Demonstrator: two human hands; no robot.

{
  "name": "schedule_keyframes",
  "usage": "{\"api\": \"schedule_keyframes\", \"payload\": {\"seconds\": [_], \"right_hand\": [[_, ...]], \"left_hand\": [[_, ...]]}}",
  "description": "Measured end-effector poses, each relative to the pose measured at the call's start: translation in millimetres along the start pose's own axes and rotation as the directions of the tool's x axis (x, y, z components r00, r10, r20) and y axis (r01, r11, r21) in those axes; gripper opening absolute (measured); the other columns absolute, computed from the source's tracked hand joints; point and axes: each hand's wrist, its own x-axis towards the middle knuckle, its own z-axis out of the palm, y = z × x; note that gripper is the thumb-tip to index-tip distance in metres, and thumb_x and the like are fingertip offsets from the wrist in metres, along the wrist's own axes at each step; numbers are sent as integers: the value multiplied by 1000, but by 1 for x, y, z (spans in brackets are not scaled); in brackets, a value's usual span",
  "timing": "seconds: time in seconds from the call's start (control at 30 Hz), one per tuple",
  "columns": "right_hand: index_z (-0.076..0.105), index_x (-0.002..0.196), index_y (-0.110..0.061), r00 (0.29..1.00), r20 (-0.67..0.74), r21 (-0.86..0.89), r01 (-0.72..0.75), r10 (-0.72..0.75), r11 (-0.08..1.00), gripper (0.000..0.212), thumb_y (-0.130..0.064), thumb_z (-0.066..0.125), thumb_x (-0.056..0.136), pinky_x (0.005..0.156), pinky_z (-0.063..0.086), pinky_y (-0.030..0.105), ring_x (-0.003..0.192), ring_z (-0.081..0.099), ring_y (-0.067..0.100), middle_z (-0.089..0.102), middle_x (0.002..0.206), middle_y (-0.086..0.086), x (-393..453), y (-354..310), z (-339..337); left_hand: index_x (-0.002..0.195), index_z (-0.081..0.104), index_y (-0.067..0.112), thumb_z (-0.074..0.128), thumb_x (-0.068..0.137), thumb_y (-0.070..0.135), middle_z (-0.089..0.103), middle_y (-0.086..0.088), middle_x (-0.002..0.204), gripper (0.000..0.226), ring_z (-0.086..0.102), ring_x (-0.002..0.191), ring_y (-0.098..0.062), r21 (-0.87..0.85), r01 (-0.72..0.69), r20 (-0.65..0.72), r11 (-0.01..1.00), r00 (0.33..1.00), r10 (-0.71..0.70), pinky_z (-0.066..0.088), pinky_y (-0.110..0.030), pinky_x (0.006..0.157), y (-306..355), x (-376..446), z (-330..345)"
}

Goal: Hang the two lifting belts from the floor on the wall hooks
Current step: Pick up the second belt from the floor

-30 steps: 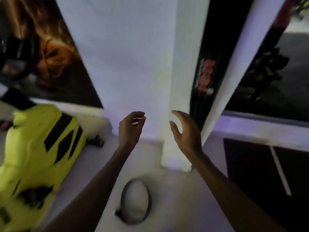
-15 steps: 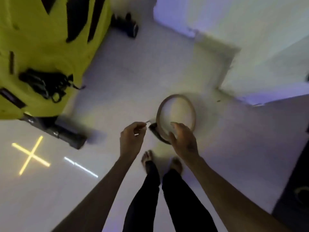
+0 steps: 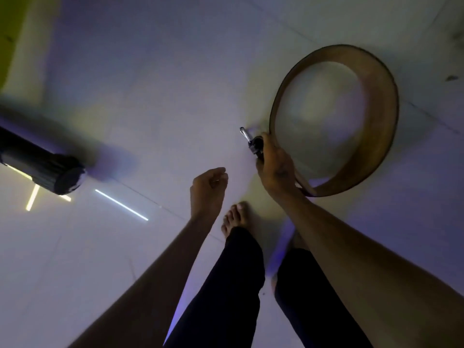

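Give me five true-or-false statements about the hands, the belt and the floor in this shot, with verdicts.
1. The right hand grips the brown lifting belt at its buckle end. True.
2. The left hand also holds the belt. False: it is loosely curled, clear of the belt, holding nothing.
3. The belt forms a closed loop standing on edge on the floor. True.
4. The person wears shoes. False: a bare foot shows.
5. The black cylinder lies inside the belt loop. False: it is far to the left.
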Motion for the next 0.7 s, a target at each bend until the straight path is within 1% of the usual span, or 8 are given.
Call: {"api": "schedule_keyframes", "payload": {"seconds": [0.1,0.23,0.3,0.37,0.4,0.57,0.63,0.7], "right_hand": [[52,126,-18,1000,31,184,0,-6,983,40,-18,67,90,72,57,38,91,71,31,74,106,4,-21,-10,-53],[55,127,-20,995,96,375,-22,-15,927,42,-31,70,90,60,42,0,76,61,-7,71,93,-10,-72,-43,-181],[53,126,-26,994,108,412,-49,4,910,41,-24,69,88,64,48,7,78,67,0,74,90,-7,-100,-55,-253],[50,127,-26,996,78,480,-72,40,874,49,-11,68,84,75,58,32,86,73,18,76,95,3,-120,-64,-318],[50,129,-22,997,55,514,-74,53,855,53,-3,68,83,77,58,35,87,72,21,75,99,7,-131,-71,-357],[50,129,-20,995,-95,606,23,44,795,54,5,64,84,86,56,39,92,73,22,75,96,7,-192,-105,-523],[48,131,-16,983,-181,633,93,30,768,52,8,61,86,87,56,39,89,72,21,74,94,7,-222,-126,-579],[45,134,-10,970,-243,688,157,21,709,52,12,59,89,84,57,37,84,71,17,73,98,13,-250,-152,-625]], "left_hand": [[137,61,9,69,95,23,71,-4,124,45,67,109,-15,-14,-31,62,999,998,32,51,-34,106,40,-31,-2],[136,58,7,70,95,20,60,2,130,44,55,129,-14,-99,-156,194,983,966,172,43,-30,107,130,-106,-20],[132,63,11,70,95,16,64,6,126,38,56,122,-7,-111,-271,279,956,915,292,39,-26,104,181,-157,-33],[128,64,11,73,91,10,66,5,123,38,58,116,-4,-139,-342,312,929,875,369,41,-24,101,227,-204,-45],[123,64,13,75,89,7,66,4,121,36,59,113,-4,-161,-387,310,908,854,419,40,-24,101,252,-230,-50],[108,55,29,75,87,9,64,0,122,35,60,122,-18,-208,-666,304,716,652,694,44,-32,104,361,-363,-74],[113,55,21,70,89,0,64,-11,126,36,61,124,-26,-278,-732,296,621,550,781,50,-33,98,399,-418,-86],[120,53,11,63,90,-9,67,-3,118,37,63,113,-17,-294,-797,248,527,469,848,50,-24,92,435,-470,-101]]}}
